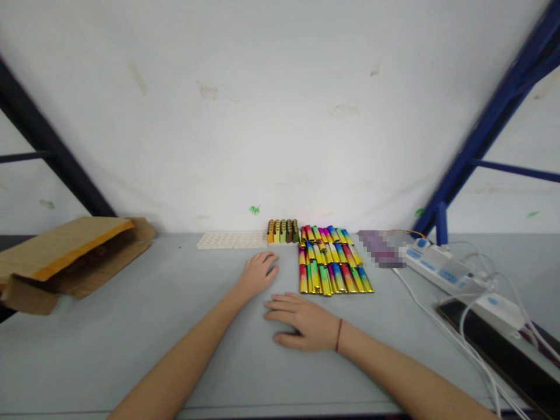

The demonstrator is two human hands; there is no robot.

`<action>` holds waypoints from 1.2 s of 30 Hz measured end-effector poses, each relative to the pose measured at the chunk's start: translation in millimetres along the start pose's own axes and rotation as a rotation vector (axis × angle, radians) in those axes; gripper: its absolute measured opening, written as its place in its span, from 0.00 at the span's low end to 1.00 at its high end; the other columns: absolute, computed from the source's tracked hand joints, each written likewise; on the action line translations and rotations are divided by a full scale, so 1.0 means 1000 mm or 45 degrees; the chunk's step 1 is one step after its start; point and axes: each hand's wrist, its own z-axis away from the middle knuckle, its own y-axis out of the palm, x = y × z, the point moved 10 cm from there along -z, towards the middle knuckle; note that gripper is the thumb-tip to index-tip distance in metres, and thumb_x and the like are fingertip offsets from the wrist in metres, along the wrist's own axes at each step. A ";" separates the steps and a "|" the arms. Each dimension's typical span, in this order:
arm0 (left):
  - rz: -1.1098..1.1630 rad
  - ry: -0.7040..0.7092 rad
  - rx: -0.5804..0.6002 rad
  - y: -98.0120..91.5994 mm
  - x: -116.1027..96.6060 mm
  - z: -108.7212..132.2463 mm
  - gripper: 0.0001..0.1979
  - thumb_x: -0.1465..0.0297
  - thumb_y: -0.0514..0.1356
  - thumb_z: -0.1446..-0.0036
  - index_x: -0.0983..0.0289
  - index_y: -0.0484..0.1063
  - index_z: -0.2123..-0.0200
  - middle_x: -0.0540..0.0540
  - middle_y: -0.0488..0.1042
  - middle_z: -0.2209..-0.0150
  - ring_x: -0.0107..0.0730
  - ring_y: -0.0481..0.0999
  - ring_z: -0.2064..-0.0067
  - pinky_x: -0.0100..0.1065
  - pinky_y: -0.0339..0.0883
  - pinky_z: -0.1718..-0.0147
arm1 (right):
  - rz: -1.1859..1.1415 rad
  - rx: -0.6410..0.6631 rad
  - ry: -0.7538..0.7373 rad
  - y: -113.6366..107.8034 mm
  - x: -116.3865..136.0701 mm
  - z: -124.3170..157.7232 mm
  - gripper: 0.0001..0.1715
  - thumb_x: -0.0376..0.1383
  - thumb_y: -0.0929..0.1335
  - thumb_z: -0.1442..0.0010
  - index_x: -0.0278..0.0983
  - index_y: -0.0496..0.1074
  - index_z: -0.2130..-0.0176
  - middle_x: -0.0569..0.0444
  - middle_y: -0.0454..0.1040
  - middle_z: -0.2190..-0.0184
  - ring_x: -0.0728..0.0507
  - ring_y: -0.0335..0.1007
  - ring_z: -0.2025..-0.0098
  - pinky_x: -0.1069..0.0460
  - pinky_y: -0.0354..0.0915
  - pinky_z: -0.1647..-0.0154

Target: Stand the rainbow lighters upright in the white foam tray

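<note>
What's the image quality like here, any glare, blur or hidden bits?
Head view: the wall looks softly lit, small glints show on the shiny tubes; head view again: blocky pixels mask a purplish patch, and print on the power strip is too soft to read.

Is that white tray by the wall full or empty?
Partly filled: dark-topped coloured pieces stand packed at the right end of the white tray, while its left part shows bare grid.
</note>
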 end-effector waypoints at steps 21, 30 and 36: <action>-0.011 0.030 -0.007 -0.002 -0.003 0.000 0.14 0.68 0.54 0.38 0.61 0.70 0.50 0.58 0.70 0.48 0.43 0.68 0.46 0.44 0.61 0.46 | -0.002 0.006 -0.004 -0.001 0.001 -0.001 0.27 0.45 0.63 0.36 0.37 0.65 0.41 0.48 0.61 0.37 0.43 0.50 0.34 0.45 0.44 0.33; -0.400 -0.417 -0.307 -0.066 0.085 0.008 0.18 0.71 0.51 0.40 0.68 0.68 0.48 0.65 0.66 0.44 0.49 0.64 0.42 0.45 0.60 0.45 | 0.108 -0.032 -0.040 -0.001 0.002 0.002 0.25 0.45 0.62 0.35 0.37 0.66 0.43 0.48 0.64 0.39 0.42 0.53 0.35 0.46 0.47 0.35; -0.520 -0.733 0.090 -0.050 0.144 0.032 0.24 0.67 0.44 0.35 0.69 0.59 0.38 0.66 0.53 0.34 0.50 0.54 0.35 0.51 0.54 0.42 | 0.280 -0.119 -0.115 -0.010 0.013 0.005 0.13 0.39 0.63 0.36 0.36 0.72 0.56 0.49 0.73 0.51 0.43 0.62 0.44 0.49 0.57 0.42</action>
